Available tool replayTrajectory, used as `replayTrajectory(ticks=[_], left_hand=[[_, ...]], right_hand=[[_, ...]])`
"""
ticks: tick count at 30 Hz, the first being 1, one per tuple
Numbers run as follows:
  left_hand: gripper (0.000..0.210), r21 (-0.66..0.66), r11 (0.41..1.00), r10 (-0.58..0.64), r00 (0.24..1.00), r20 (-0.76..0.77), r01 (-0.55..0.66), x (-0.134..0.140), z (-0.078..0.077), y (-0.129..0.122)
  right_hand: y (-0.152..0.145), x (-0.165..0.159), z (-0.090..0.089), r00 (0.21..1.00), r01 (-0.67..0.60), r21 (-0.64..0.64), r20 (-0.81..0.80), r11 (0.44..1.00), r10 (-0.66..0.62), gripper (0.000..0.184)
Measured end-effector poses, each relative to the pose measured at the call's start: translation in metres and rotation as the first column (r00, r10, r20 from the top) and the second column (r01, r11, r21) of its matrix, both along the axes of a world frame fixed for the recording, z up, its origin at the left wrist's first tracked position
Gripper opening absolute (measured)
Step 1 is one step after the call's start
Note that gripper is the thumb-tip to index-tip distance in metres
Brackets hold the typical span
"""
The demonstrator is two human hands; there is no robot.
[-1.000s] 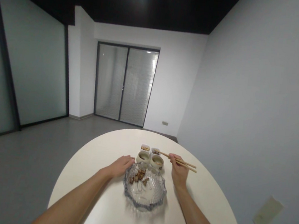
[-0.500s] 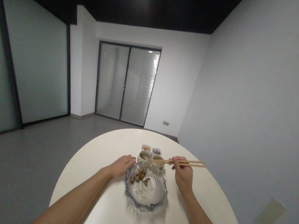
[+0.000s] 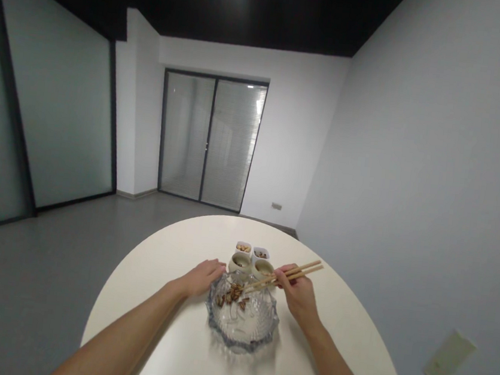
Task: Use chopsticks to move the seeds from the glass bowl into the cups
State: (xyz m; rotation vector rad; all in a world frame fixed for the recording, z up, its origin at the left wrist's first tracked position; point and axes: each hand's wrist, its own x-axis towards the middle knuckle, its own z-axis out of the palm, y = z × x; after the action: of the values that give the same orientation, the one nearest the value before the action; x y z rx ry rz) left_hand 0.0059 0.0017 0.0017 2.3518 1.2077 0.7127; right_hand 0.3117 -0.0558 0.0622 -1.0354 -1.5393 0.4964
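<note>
My right hand (image 3: 296, 289) grips a pair of wooden chopsticks (image 3: 301, 269), slanting down to the left. Their tips reach over the glass bowl (image 3: 256, 327), close to a heap of brown pieces (image 3: 233, 294) that look like nuts or dried food. Whether the tips touch them I cannot tell. My left hand (image 3: 203, 277) lies beside the bowl with its fingers stretched out toward the rim. Just behind the bowl stand two cream-coloured cups (image 3: 240, 263); the right one (image 3: 262, 267) is partly covered by the chopsticks and my right hand.
Farther back sit two small white dishes, the left one (image 3: 244, 246) with yellowish pieces and the right one (image 3: 261, 252) with dark pieces. Everything rests on a round white table (image 3: 166, 250). A wall (image 3: 405, 169) runs along the right side.
My right hand has moved left and slightly down. The chopstick tips have gone from above the cups to over the brown pieces in the bowl. My left hand stays put.
</note>
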Motion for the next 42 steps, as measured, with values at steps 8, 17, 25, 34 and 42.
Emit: replayTrajectory(ticks=[8, 17, 25, 34, 42], left_hand=[[0.061, 0.035, 0.999, -0.010, 1.000, 0.003, 0.010, 0.001, -0.003, 0.002], [0.061, 0.049, 0.998, -0.026, 1.000, 0.005, 0.026, 0.003, 0.001, 0.000], [0.061, 0.042, 0.999, -0.010, 1.000, -0.010, 0.010, 0.002, 0.002, 0.000], [0.057, 0.013, 1.000, 0.007, 1.000, 0.007, -0.007, -0.003, -0.006, 0.004], [0.058, 0.007, 1.000, -0.010, 1.000, 0.005, 0.010, -0.005, -0.010, 0.008]], right_hand=[[-0.002, -0.010, -0.005, 0.993, -0.116, -0.007, -0.035, 0.993, 0.116, 0.053], [0.000, -0.005, -0.005, 0.991, -0.136, -0.001, 0.010, 0.991, 0.136, 0.046], [-0.006, -0.010, -0.005, 0.979, -0.195, 0.026, 0.061, 0.980, 0.193, 0.040], [-0.008, -0.007, 0.001, 0.994, -0.107, 0.105, 0.016, 0.989, 0.105, 0.038], [-0.008, -0.003, 0.001, 0.999, -0.038, 0.088, 0.008, 0.995, 0.037, 0.044]])
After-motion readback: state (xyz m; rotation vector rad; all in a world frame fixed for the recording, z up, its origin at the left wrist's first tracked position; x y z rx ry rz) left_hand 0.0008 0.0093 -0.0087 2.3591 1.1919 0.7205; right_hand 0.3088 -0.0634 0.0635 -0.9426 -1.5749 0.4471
